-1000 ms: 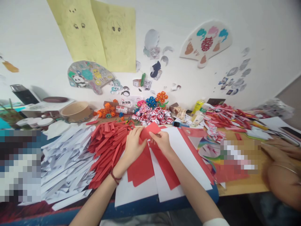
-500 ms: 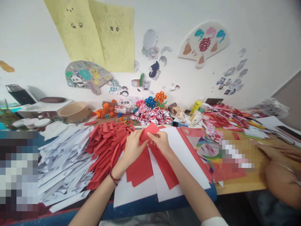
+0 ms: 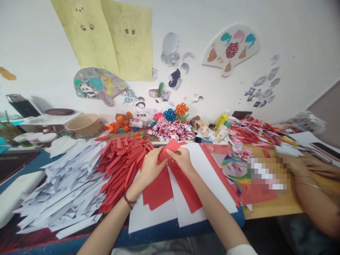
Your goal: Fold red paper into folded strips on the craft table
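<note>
Between my two hands is a small red paper piece (image 3: 172, 146), raised above the table. My left hand (image 3: 153, 163) has its fingers closed on the paper's left side. From the right, my right hand (image 3: 182, 158) pinches its lower right edge. Beneath my hands lie red sheets (image 3: 159, 189) on white paper (image 3: 212, 177). To the left of my left hand is a heap of folded red strips (image 3: 119, 159), with folded white strips (image 3: 66, 187) further left. The fingertips behind the paper are partly hidden.
Paper flowers (image 3: 171, 131) stand along the wall, beside a round wooden container (image 3: 84, 125). Red and pink strips (image 3: 255, 131) lie at the back right. Another person's arm (image 3: 313, 198) rests over the right side of the table.
My hands and the red paper are almost where they were. The other person's arm has shifted slightly to the left. A white case and a dark mat now show at the left.
</note>
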A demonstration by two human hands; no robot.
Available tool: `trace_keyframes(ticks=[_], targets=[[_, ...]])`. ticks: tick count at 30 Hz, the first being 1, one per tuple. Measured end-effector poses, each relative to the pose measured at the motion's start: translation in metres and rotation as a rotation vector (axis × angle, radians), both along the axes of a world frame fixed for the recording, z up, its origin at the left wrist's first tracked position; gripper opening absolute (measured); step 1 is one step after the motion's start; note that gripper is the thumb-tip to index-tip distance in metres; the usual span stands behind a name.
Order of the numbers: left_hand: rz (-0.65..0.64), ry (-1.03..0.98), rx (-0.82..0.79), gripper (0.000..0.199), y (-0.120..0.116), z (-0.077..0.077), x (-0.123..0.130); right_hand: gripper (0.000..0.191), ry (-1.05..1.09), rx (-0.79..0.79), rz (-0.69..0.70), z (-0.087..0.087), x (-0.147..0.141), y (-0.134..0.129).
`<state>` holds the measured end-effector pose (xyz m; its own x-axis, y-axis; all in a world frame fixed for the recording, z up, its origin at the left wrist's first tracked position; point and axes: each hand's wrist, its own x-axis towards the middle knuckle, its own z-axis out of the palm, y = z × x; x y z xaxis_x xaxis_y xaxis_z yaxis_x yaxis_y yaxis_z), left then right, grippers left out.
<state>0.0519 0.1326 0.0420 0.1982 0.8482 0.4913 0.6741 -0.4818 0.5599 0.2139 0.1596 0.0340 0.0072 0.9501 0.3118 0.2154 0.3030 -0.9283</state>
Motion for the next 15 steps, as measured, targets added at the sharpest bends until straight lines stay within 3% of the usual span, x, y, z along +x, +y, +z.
trace_keyframes(ticks=[15], targets=[[-0.038,-0.071,-0.019,0.043,0.0008,-0.0026,0.0003,0.039,0.064,-0.006,0.085,0.0000,-0.0010,0.0005]])
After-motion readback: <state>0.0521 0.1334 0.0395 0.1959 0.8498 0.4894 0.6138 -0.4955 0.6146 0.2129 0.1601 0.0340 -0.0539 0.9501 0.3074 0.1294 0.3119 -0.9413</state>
